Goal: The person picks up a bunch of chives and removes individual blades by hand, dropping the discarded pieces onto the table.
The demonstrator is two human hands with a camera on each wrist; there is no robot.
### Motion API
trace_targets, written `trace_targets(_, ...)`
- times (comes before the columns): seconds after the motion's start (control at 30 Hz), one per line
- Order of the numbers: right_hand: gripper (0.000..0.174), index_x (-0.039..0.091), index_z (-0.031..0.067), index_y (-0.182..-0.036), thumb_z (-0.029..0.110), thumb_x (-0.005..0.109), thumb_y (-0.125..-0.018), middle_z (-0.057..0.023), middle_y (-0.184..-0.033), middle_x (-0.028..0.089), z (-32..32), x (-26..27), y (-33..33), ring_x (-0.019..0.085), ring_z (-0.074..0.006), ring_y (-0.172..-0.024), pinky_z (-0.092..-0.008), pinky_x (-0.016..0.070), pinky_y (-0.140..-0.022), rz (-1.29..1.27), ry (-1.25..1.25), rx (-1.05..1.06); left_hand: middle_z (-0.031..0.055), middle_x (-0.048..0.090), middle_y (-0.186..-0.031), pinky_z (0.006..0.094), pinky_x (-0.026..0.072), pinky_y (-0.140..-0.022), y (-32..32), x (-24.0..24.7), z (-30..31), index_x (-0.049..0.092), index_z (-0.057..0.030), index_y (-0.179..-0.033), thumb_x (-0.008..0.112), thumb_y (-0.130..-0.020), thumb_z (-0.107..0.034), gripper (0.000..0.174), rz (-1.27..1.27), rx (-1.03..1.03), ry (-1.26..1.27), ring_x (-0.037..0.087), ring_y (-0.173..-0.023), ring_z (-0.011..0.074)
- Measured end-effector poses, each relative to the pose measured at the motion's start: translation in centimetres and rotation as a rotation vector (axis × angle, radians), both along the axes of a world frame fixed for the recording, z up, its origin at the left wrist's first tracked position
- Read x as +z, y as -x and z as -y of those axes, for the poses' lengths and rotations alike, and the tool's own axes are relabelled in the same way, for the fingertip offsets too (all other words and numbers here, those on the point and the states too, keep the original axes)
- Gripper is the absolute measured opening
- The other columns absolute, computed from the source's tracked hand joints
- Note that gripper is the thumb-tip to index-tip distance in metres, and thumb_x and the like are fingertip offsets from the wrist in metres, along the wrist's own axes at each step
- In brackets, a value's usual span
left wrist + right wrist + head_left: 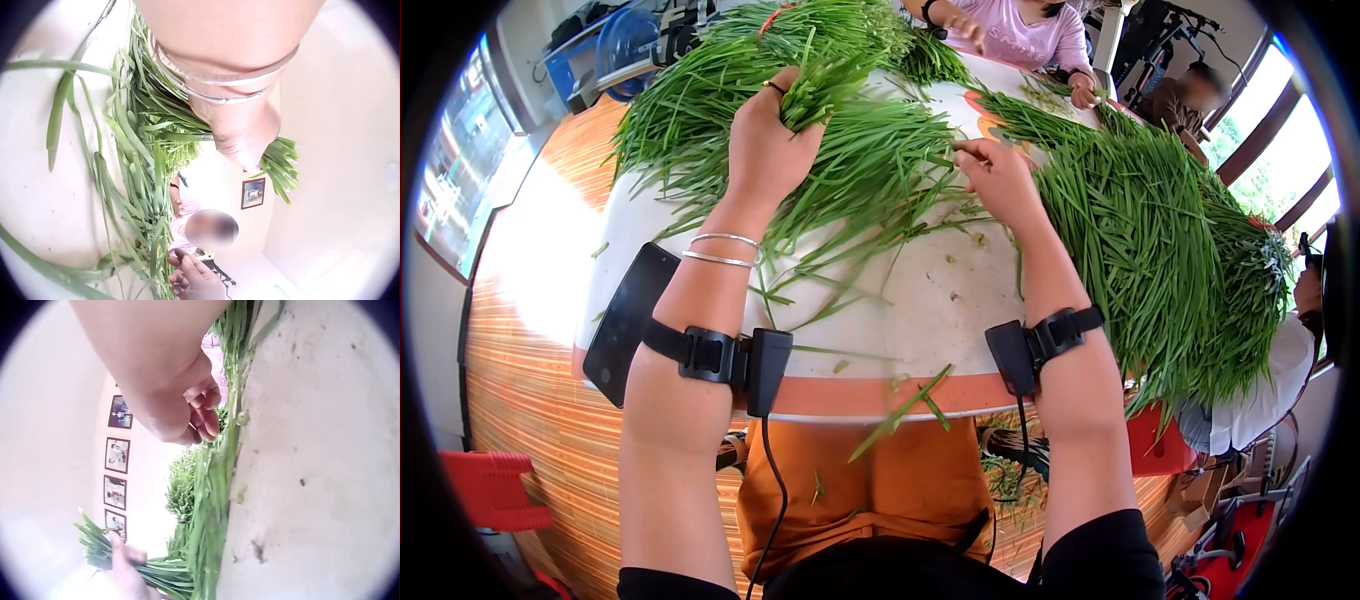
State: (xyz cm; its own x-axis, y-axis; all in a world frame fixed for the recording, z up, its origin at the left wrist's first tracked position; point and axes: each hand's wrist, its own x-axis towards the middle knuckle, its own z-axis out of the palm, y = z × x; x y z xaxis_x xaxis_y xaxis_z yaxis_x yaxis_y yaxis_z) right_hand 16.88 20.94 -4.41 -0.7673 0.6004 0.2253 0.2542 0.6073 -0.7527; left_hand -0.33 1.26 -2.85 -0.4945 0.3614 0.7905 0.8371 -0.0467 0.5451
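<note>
Holding green bunch (818,92) in curled left hand (772,145) over loose stalks (865,165) on tabletop (930,325), with right hand (1000,182) curled nearby, cannot tell if pinching anything; might spill green bunch by slackening grip, or snag loose stalks by tugging.

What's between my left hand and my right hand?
In the head view, loose green stalks lie on the white table between your left hand, which grips a bunch, and your right hand.
</note>
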Motion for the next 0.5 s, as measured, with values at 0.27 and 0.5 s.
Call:
trace_targets(0.27,0.034,0.061,0.0026,-0.107,0.024,0.059,-0.081,-0.0154,-0.104,0.061,-0.3,-1.4,1.5,0.058,-0.0293,-0.094,-0.0366,0.0443,-0.084,0.005,-0.275,-0.033,0.0091,0.067,-0.086,0.0269,0.0475,-0.072,-0.3,0.1,-0.1,0.058,-0.0008,-0.105,0.065,-0.076,-0.009,0.031,-0.014,0.027,0.092,0.064,-0.077,0.0174)
trace_targets(0.5,0.037,0.057,0.0093,-0.116,0.015,0.055,-0.080,-0.0158,-0.112,0.057,-0.2,-2.3,1.5,0.049,-0.0327,-0.109,-0.0385,0.0373,-0.096,-0.050,-0.522,0.185,0.0161,0.063,-0.081,0.0345,0.0468,-0.070,-0.4,-0.2,-0.4,0.060,-0.0064,-0.098,0.062,-0.072,-0.015,0.028,0.036,-0.010,0.014,0.060,-0.079,0.0340)
